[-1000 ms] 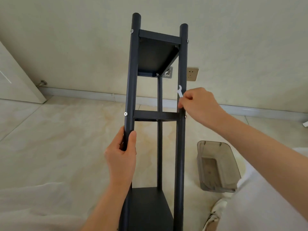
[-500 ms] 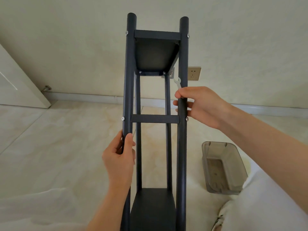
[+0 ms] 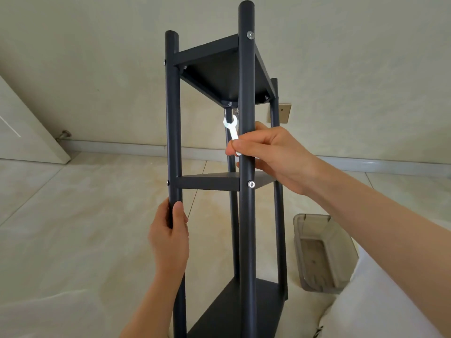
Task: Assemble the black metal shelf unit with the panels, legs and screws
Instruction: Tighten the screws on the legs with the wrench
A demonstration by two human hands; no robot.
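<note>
Black shelf unit (image 3: pixel 246 93) cut off below; right hand (image 3: pixel 273 152) fingers hidden.

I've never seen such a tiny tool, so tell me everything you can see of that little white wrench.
The white wrench is small, flat and pale, perhaps light metal. Its open-ended jaw points up, the handle tilting slightly. The right hand pinches its lower end beside the shelf's front leg. Its jaw touches nothing I can make out.

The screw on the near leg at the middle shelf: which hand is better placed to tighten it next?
Probably the right hand: it holds the small wrench just above that screw, while the left hand grips the other leg.
</note>
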